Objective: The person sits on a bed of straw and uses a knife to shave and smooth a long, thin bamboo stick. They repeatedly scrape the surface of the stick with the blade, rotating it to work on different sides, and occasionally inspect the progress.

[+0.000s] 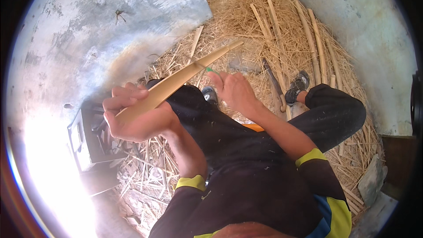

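Observation:
A long, pale, flat strip of wood or bamboo slants up and to the right across my lap, narrowing toward its far end. My left hand grips its wide near end, the fingers over one edge and the thumb side beneath. Close to the strip's middle, my right hand is closed around a small green-handled tool. Only a bit of green shows past the fingers. A thin, blurred part, perhaps a blade, lies against the strip; most of the tool is hidden by the hand.
Straw and shavings cover the floor between pale walls. Several long sticks lie at the far right. A dark hooked tool rests near my shoe. A dark open box stands left, a stone slab right.

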The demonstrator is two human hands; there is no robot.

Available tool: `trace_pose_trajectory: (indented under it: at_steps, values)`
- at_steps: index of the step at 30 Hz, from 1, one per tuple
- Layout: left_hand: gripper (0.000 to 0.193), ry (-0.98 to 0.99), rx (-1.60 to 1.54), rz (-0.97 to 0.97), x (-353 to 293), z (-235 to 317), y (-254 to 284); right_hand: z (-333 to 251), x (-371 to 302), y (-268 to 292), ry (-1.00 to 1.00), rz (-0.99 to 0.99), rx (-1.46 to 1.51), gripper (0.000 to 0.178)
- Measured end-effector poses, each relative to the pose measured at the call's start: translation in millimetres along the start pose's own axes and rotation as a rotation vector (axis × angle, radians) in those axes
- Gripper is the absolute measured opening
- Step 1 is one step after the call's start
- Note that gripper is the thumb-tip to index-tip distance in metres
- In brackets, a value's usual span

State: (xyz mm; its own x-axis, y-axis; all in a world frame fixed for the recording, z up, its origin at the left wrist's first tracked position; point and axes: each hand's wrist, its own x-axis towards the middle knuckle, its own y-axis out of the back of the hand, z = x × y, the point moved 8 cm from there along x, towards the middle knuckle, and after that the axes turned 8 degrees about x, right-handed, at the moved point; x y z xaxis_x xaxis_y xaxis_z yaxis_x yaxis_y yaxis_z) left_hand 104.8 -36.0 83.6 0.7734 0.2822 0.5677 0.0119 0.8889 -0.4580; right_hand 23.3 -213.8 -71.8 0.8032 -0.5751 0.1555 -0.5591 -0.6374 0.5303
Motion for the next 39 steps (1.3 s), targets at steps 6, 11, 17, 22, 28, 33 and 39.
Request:
trace_pose_trajectory:
  at_steps: [6, 11, 17, 22, 28, 33, 39]
  values:
    - [0.035, -0.033, -0.030, 0.017, 3, 4, 3, -27, -6, -6, 0.113, -0.015, 0.076, 0.057]
    - [0.035, 0.006, 0.008, -0.032, -2, 1, 3, 21, 2, 1, -0.061, 0.001, -0.055, 0.058]
    - [0.037, 0.010, -0.046, -0.001, 0, -1, 1, 12, 6, -3, 0.001, -0.003, 0.060, 0.058]
    - [0.036, 0.008, -0.041, 0.004, 6, -1, 4, -30, -4, -7, 0.144, -0.016, 0.128, 0.063]
    - [0.036, 0.033, -0.069, -0.061, 1, -4, 7, 17, 0, -3, -0.028, -0.090, 0.079, 0.064]
    - [0.036, 0.010, -0.166, -0.151, -3, 0, -8, 32, -1, -2, -0.048, -0.083, 0.144, 0.058]
    - [0.036, 0.005, -0.227, -0.248, 0, -2, -5, -16, -11, 8, 0.149, -0.056, 0.246, 0.046]
